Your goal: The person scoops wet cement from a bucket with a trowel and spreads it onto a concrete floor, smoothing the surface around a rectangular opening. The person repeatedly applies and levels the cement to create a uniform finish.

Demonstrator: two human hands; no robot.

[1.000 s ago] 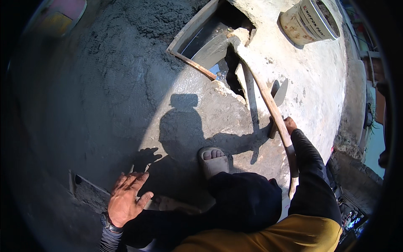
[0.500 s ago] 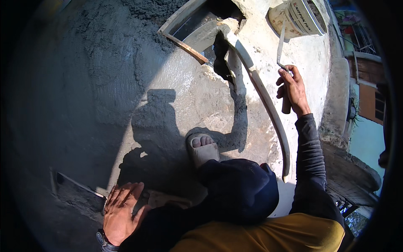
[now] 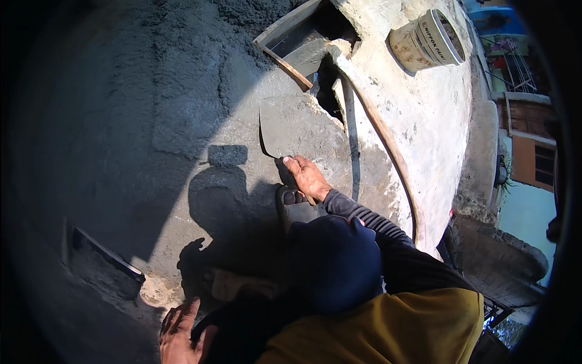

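Hands: two, both in view. The right hand (image 3: 308,178) is closed around the handle of one trowel (image 3: 274,136), thumb toward the blade. The blade lies over the smoothed grey cement (image 3: 194,109), just below the near corner of a wood-edged opening (image 3: 296,47); a dark line of shadow runs along its left edge (whether the whole face touches cannot be told). The left hand (image 3: 180,340) holds nothing visible; its fingers are extended and the thumb stands apart, at the lower edge of the view, partly cut off.

Footwear: two sandals, one (image 3: 298,213) just below the right hand, the other (image 3: 239,285) in shadow, farther left.

Surroundings: one white bucket (image 3: 418,43), soiled on its side, stands at upper right, well apart from both hands. One long wooden pole (image 3: 388,136) runs from the opening down past the right forearm. A second, smaller framed recess (image 3: 103,267) sits at lower left.
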